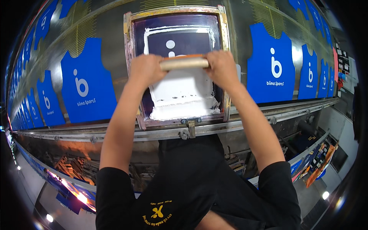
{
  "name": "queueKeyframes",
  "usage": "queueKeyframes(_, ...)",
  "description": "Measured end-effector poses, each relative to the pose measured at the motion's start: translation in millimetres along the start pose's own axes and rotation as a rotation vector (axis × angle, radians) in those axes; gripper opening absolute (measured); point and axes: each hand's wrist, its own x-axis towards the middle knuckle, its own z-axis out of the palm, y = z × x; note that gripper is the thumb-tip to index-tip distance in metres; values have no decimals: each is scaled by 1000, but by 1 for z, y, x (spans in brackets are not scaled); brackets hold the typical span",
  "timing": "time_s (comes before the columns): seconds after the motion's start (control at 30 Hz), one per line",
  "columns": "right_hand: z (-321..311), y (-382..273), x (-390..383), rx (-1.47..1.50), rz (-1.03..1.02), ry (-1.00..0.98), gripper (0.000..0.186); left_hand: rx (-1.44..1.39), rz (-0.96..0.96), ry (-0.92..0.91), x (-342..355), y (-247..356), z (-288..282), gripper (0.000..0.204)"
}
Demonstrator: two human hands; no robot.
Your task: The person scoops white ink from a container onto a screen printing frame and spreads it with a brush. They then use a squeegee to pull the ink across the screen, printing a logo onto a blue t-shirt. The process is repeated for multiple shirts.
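Observation:
Both of my hands grip a wooden-handled squeegee (184, 64), its pale bar running level between them. My left hand (147, 70) is closed round its left end, my right hand (222, 68) round its right end. The squeegee lies across a screen printing frame (225, 34) standing on the long table. White ink (182, 88) covers the mesh on the near side of the squeegee, with a thick ridge near the frame's front edge. Beyond the squeegee the dark mesh shows part of a white design, partly hidden by my hands and the bar.
Blue garment panels with white prints lie in a row left (86, 76) and right (271, 65) of the frame. A metal rail (153, 134) with clamps runs along the near table edge. Wooden pieces (74, 166) lie below at left. A bright orange glow shows at lower left.

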Motion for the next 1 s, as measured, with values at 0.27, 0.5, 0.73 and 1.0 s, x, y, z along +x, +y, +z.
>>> queueKeyframes(0.27, 7, -69, -157, 64, 17, 74, 38, -150, 169, 264, -153, 34, 78, 47)
queueKeyframes(0.5, -17, -96, -204, 107, -3, -8, 47, -30, 238, 253, -223, 59, 75, 59)
queueKeyframes(0.73, -42, -48, -89, 32, -101, 46, 35, -93, 204, 30, -106, 16, 9, 39)
queueKeyframes(1.0, -27, 27, 109, -15, 157, -51, 29, -112, 46, -22, 94, -22, -69, 35)
